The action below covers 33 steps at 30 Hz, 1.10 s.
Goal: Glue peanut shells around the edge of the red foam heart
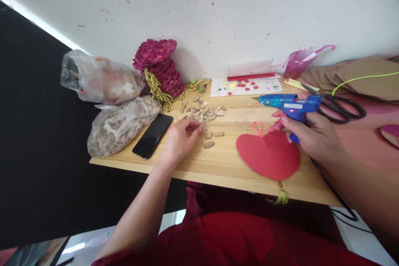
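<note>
My right hand (318,133) is wrapped round a blue hot glue gun (288,104), whose nozzle points left and whose small red light is on. Below it, a red heart-shaped cutout (268,156) lies on the table with an orange loop (257,129) at its top and a yellow-green tassel (282,196) hanging past the table edge. My left hand (182,139) is at the near side of a pile of peanuts in shells (202,113), thumb and fingers pinched together; what is between them is too small to make out. Several loose peanuts (209,144) lie just right of it.
A black phone (152,136) and two plastic bags, one of peanut shells (121,126), lie at left. Stacked magenta pieces (158,66) stand behind. Star stickers on a white sheet (218,89) lie at the back; black scissors (343,110) and brown cutouts (358,77) are at right. The gun's cord (330,185) crosses the front edge.
</note>
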### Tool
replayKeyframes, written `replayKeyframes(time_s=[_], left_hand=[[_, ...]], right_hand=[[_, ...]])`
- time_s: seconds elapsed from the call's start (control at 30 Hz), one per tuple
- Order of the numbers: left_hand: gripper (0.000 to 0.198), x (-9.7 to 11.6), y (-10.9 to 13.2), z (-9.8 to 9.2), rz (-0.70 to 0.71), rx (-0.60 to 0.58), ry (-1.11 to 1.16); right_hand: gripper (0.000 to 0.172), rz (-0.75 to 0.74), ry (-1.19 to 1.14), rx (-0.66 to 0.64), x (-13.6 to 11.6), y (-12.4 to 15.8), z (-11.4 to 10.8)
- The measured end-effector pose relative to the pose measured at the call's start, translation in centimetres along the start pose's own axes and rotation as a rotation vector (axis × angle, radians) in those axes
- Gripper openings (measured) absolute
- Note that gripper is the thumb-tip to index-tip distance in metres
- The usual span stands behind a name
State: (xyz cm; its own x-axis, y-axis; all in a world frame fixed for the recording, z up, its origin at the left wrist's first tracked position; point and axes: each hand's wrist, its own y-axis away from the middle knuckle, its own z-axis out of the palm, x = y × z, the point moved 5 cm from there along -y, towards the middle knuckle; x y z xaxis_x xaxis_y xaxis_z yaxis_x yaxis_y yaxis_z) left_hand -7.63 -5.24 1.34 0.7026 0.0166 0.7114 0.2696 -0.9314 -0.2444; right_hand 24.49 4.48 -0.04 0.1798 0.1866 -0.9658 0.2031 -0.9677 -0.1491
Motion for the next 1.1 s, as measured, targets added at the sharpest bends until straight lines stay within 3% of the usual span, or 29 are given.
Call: replayKeyframes(time_s=[0.2, 0.43, 0.63, 1.1], left_hand=[[0.028, -0.9, 0.8, 0.1, -0.288, -0.108, 0.691], [0.043, -1.0, 1.6, 0.7, -0.529, -0.191, 0.989], [0.042, -0.7, 2.0, 1.1, -0.548, -0.222, 0.995], [0.029, 0.3, 2.2, 1.2, -0.312, -0.217, 0.743]], right_hand=[[0.030, 0.008, 0.002, -0.023, -0.1, 0.0, 0.1], [0.032, 0.023, -0.002, -0.025, -0.2, 0.0, 0.2], [0.030, 0.027, -0.016, -0.017, -0.3, 0.0, 0.3], [0.029, 0.037, -0.017, 0.005, -0.4, 0.0, 0.3]])
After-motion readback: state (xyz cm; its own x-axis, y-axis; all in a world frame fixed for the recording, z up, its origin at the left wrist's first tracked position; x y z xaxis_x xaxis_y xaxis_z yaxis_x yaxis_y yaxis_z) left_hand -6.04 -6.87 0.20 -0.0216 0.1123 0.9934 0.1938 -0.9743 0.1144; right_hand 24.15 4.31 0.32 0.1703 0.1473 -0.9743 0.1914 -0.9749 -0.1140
